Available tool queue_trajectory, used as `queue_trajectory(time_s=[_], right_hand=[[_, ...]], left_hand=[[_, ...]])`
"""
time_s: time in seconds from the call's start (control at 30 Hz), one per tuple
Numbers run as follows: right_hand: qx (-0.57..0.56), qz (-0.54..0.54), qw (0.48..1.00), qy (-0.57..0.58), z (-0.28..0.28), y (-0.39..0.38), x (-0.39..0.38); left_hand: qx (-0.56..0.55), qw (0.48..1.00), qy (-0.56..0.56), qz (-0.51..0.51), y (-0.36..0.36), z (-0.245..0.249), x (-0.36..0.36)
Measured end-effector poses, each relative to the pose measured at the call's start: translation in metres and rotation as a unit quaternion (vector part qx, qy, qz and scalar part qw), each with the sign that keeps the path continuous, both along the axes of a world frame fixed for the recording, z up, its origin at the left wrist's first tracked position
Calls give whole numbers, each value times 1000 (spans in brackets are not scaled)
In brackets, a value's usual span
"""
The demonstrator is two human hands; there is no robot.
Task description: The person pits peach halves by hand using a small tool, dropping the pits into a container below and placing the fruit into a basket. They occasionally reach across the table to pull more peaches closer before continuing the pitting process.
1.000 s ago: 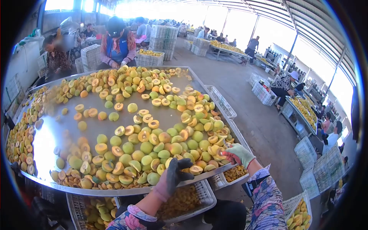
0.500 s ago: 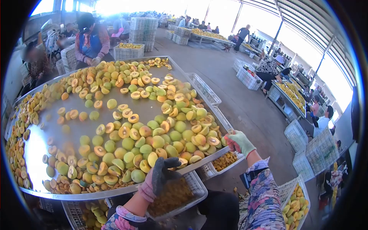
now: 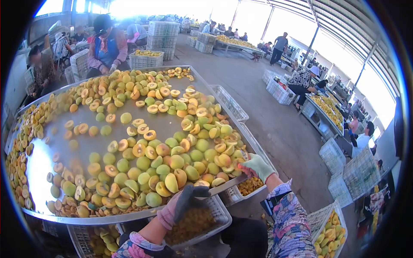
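Observation:
A metal table (image 3: 88, 144) in front of me is covered with whole and halved yellow-green peaches (image 3: 176, 161). My left hand (image 3: 189, 203), in a dark grey glove with a pink cuff, is at the near rim. Its fingers stretch to the right, apart, with nothing visible in them. My right hand (image 3: 260, 168), in a pale green glove with reddish fingers, reaches over the right-hand corner beside the peaches. Its fingers are closed together, and whatever they hold is too small to make out. Below the left hand stands a crate (image 3: 223, 210) of small, blurred pieces.
Another crate (image 3: 235, 197) with yellow pieces sits under the corner. Peaches fill a crate (image 3: 340, 210) at lower right. Across the table sits a person in a blue vest (image 3: 107, 51). Stacked crates (image 3: 163, 35) and other work tables (image 3: 307, 109) stand beyond.
My right hand has moved left and down from the table's right edge toward the peaches. My left hand has shifted slightly right and down along the rim. A person in the background has turned.

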State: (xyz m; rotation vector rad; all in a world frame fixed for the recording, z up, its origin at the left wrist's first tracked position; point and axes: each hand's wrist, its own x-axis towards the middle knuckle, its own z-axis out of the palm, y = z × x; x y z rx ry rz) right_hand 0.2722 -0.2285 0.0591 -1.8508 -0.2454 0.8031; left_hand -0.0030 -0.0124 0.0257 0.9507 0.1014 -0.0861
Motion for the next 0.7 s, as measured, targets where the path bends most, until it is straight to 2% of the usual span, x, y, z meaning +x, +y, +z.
queue_trajectory(time_s=[0.1,0.17,0.2,0.27,0.33,0.4,0.47,0.57,0.6,0.67,0.7], right_hand=[[44,-30,998,20,0,-7,-2],[136,-120,982,57,-8,-12,16],[136,-119,982,57,-10,-11,23],[142,-198,968,-65,-13,-8,39],[145,-208,965,-71,-15,-4,53],[67,-235,968,-52,-23,0,65],[36,-186,981,-43,-34,-6,73],[-83,-182,951,-236,-16,14,73],[-84,-180,950,-239,-2,26,69],[-91,-107,940,-311,20,54,67],[-60,-84,937,-334,18,69,76]], left_hand=[[6,1000,-7,-23,0,-4,0],[12,1000,2,-24,0,5,-1],[17,999,12,-26,-1,8,-2],[12,999,9,-31,-2,3,0],[10,999,3,-31,-1,0,1],[6,1000,7,-30,-2,-2,2],[12,999,24,-28,-3,5,1],[2,999,32,-28,-4,4,0],[-13,999,32,-38,-6,3,-1],[-20,998,39,-39,-10,6,-3],[-56,996,39,-56,-12,1,-4]])
